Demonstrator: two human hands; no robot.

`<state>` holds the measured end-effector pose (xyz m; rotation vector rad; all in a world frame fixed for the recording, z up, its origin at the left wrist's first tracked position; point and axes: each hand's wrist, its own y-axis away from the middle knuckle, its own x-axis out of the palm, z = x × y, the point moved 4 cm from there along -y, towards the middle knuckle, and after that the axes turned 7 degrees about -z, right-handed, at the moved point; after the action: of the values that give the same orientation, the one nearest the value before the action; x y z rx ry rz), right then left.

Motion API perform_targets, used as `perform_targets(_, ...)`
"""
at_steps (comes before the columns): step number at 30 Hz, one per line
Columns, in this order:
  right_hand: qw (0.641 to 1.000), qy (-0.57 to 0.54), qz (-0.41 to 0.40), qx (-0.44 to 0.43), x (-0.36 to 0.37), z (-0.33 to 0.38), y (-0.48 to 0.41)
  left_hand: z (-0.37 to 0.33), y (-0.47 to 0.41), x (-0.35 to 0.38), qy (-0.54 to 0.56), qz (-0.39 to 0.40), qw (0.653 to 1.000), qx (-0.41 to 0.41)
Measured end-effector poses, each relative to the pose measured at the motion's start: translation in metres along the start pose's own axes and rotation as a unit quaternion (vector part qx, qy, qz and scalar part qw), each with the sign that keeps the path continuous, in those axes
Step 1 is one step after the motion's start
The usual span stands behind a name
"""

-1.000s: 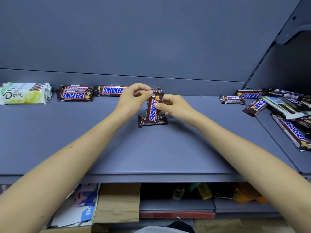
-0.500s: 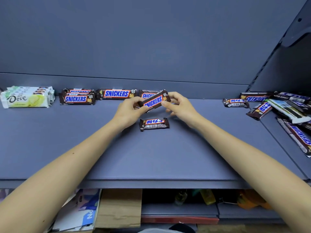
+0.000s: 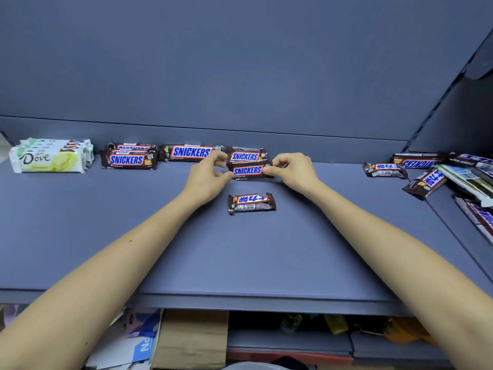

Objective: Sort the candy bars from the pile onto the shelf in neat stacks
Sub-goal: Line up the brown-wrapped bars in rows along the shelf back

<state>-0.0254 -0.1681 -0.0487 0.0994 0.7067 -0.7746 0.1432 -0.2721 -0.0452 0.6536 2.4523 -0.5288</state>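
Note:
A small brown Snickers bar (image 3: 248, 170) is level, logo facing me, just in front of another small Snickers bar (image 3: 246, 155) by the back wall. My left hand (image 3: 206, 176) pinches its left end and my right hand (image 3: 292, 170) pinches its right end. Another small bar (image 3: 252, 202) lies flat on the grey shelf (image 3: 240, 257), nearer to me. Along the back wall to the left stand a long Snickers bar (image 3: 190, 153), a stack of Snickers bars (image 3: 129, 158) and a stack of white Dove bars (image 3: 52, 157). The loose pile (image 3: 440, 174) lies at the right.
The shelf's back wall rises just behind the row. A slanted upright and bracket stand at the far right. Below the shelf's front edge are cardboard boxes (image 3: 190, 339), papers and bottles on a lower level.
Both hands turned the held Snickers bar from upright to level and carried it back toward the row at the wall. The bar on the shelf beneath came into full view.

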Motion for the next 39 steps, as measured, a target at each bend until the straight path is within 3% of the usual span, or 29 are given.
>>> perform_targets(7,0.996,0.066,-0.047,0.038,0.006,-0.005,-0.024,0.009,0.005,0.005,-0.135,0.064,0.987,0.054)
perform_targets(15,0.992,0.109,-0.044,0.046,0.018,-0.002,-0.028,0.002,0.009,0.000,-0.095,0.110,0.988,0.056)
perform_targets(18,0.991,0.123,-0.053,0.029,0.017,0.000,-0.030,0.000,0.016,0.005,-0.048,0.178,0.980,0.069)
perform_targets(23,0.987,0.149,-0.063,0.012,0.017,0.005,-0.029,-0.003,0.027,0.015,-0.154,0.276,0.939,0.135)
perform_targets(26,0.986,0.156,-0.055,0.021,0.013,0.002,-0.028,-0.007,0.026,0.013,-0.180,0.248,0.935,0.180)
perform_targets(30,0.992,0.122,-0.041,-0.007,0.001,0.002,-0.018,-0.012,0.019,0.001,-0.096,0.143,0.972,0.158)
perform_targets(35,0.994,0.014,0.080,-0.072,0.002,0.022,0.015,-0.014,0.013,-0.008,-0.030,0.058,0.978,0.197)
perform_targets(39,0.985,-0.104,0.135,-0.038,0.005,0.028,0.029,-0.013,0.014,-0.009,0.014,0.039,0.982,0.183)
